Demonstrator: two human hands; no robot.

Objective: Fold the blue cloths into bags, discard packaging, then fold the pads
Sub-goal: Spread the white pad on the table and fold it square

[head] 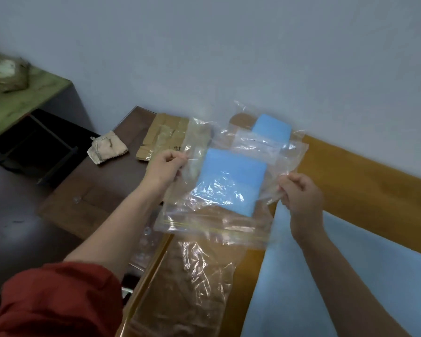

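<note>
Cloth (231, 181) folded inside bag (274, 166), between hands. Pinched at left edge by left hand (167, 166), at right edge by right hand (299, 193). Zip mouth (216, 230) low, toward wrists, seemingly unsealed: could spill cloth if tipped or slackened. Second cloth (271, 127) beyond hands.

A plain, pale grey-blue wall (229, 45) fills the upper half in dim, even light. At left stands a worn green-topped desk (22, 100) over a dark open shelf. A dark brown table (102, 190) adjoins a yellow wooden surface (362, 186); the floor (15, 227) is dark.
</note>
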